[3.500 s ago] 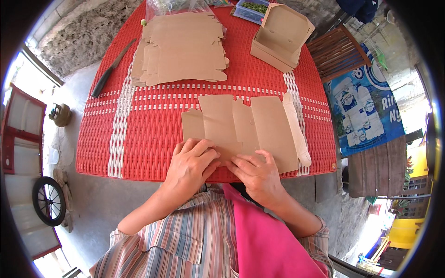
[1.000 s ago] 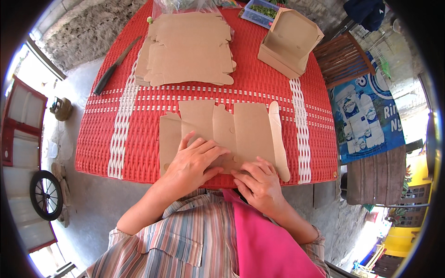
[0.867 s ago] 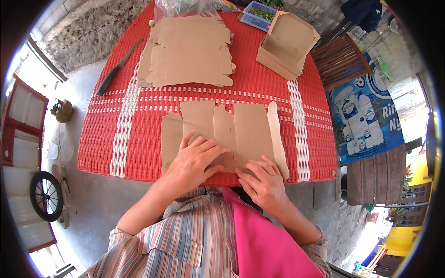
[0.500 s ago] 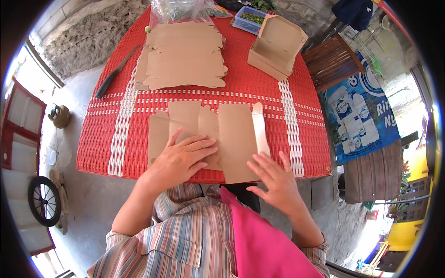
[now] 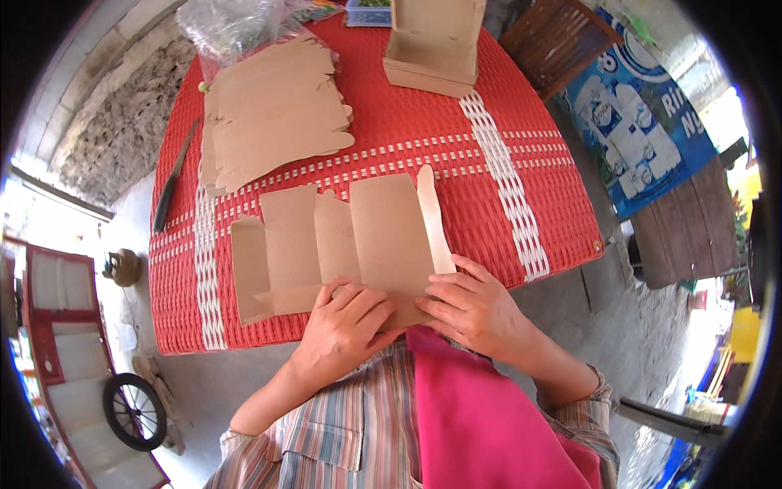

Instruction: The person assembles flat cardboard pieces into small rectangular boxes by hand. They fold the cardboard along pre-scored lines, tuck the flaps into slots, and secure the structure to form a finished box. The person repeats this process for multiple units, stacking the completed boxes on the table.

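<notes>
A brown cardboard box blank lies creased and partly folded at the near edge of the table, its right side flap tilted up and catching the light. My left hand has its fingers curled over the blank's near edge, thumb side toward the middle. At the near right corner, my right hand grips the same blank with bent fingers, next to the raised flap. The undersides of both hands' grips are hidden. Beyond the blank lies a stack of flat cardboard box blanks.
A folded cardboard box stands with its lid up at the back. A knife rests near the left edge of the red woven table. A clear plastic bag and a blue-rimmed container are at the far side.
My left hand has gone from lying flat on the blank to curling at its near edge. My right hand has moved left and closed on the near right corner. The view has shifted.
</notes>
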The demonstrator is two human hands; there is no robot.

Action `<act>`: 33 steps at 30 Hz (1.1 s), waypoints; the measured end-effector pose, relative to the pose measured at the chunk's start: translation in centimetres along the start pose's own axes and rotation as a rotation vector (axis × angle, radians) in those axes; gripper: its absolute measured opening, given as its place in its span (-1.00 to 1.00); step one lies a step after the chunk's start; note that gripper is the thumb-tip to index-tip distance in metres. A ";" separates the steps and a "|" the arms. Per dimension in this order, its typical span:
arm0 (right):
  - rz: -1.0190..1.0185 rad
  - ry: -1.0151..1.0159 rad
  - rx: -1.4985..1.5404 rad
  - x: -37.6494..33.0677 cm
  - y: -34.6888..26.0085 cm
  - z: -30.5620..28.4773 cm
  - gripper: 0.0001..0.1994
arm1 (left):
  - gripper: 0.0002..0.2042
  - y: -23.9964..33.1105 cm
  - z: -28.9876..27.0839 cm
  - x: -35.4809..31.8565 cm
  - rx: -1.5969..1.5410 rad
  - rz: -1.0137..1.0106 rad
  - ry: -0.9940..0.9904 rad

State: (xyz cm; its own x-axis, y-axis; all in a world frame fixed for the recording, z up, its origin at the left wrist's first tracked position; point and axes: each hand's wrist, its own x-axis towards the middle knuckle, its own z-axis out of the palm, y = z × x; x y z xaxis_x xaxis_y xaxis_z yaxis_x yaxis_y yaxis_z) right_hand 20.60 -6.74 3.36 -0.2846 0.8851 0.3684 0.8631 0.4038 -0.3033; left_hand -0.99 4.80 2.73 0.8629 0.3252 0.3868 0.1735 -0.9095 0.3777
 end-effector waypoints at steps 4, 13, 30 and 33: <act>0.064 0.026 0.073 0.1 1.0 0.0 -0.87 | -0.76 -0.5 0.5 0.4 -0.120 -0.069 0.083; 0.273 0.144 0.282 1.4 2.2 1.7 -0.87 | -0.81 -0.5 1.1 1.7 -0.159 -0.322 0.090; 0.014 -0.024 0.028 0.7 1.7 1.3 -0.74 | -0.82 -0.8 0.8 2.1 -0.117 -0.301 -0.026; 0.006 -0.024 0.022 0.2 2.2 1.2 -0.69 | -0.82 -0.6 0.8 2.1 -0.091 -0.289 -0.037</act>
State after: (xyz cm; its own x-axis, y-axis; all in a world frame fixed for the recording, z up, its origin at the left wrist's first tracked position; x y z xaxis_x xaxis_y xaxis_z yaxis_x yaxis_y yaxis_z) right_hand 21.89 -5.38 1.72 -0.2900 0.8926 0.3452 0.8554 0.4035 -0.3248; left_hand 1.12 5.80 2.65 0.8008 0.5561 0.2222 0.3727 -0.7533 0.5419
